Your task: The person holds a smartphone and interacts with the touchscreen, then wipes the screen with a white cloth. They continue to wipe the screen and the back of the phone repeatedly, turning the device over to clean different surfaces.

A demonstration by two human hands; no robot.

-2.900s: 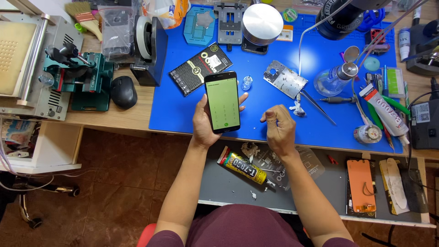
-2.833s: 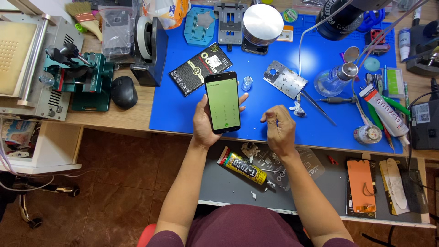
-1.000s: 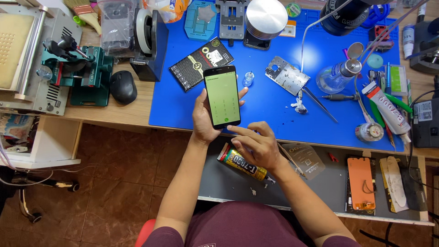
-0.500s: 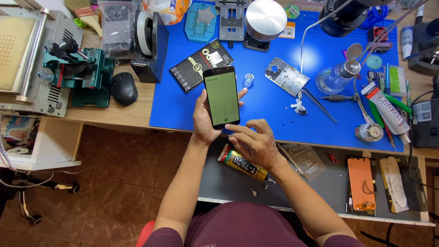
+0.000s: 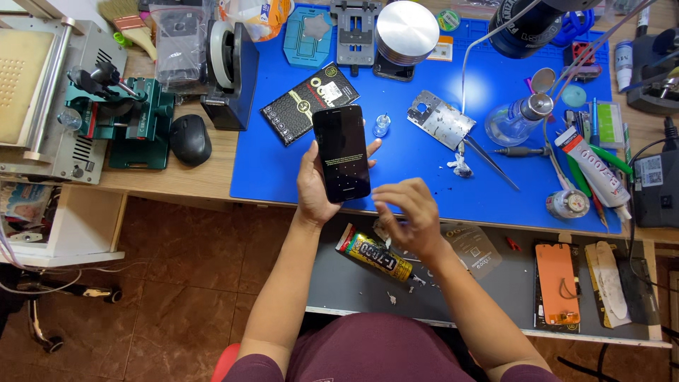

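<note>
The fingers (image 5: 309, 157) of the left hand (image 5: 316, 185) wrap around a black smartphone (image 5: 341, 153), thumb on its left edge and fingertips showing at its right edge, holding it upright over the near edge of the blue mat (image 5: 417, 170) on the table (image 5: 177, 177); the screen is dark with a faint grid of dots. The right hand (image 5: 410, 216) hovers just at 4 o'clock of the phone, its fingers curled loosely with thumb and forefinger pinched close together; whether they grip anything I cannot tell. At 6 o'clock of the phone, in the open grey drawer (image 5: 467, 283), lies a yellow-and-black glue tube (image 5: 375, 252). At 2 o'clock of the phone a metal phone frame (image 5: 440, 119) rests on the mat, with tweezers (image 5: 491, 163) just beyond it. At 9 o'clock, well apart, sits a black computer mouse (image 5: 189, 139).
</note>
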